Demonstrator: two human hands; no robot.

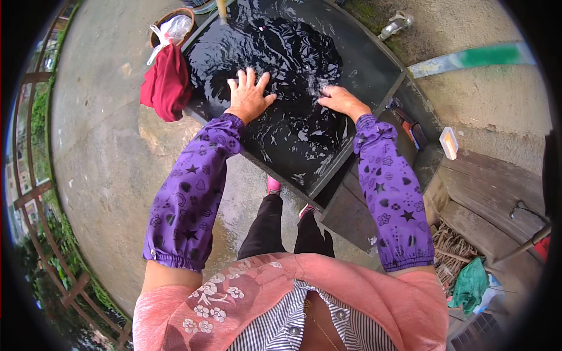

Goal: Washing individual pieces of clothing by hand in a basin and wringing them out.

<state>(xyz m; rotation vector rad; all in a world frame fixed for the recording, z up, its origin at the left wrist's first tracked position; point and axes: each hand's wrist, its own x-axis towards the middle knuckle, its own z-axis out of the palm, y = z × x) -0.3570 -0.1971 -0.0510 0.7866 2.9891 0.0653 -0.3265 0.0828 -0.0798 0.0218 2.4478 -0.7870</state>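
Observation:
A dark rectangular wash basin [381, 96] full of water stands in front of me. Wet black cloth [307, 50], rippled and glossy, lies in the water; its outline is hard to separate from the dark surface. My left hand [250, 96] is open over the near left part, palm down and fingers spread, at the water or the cloth. To its right, my right hand [344, 102] dips its fingertips into the splashing water beside the cloth. Those fingertips are hidden, so whether they grip cloth cannot be seen. Purple patterned sleeve covers [190, 187] reach up both forearms.
Maroon cloth [167, 85] hangs at the basin's left corner, beside a basket [187, 22] with a white plastic bag [174, 30]. A metal tap [397, 24] is at the far right. A brush-like object [413, 131] lies on the right ledge, near a soap dish [449, 143].

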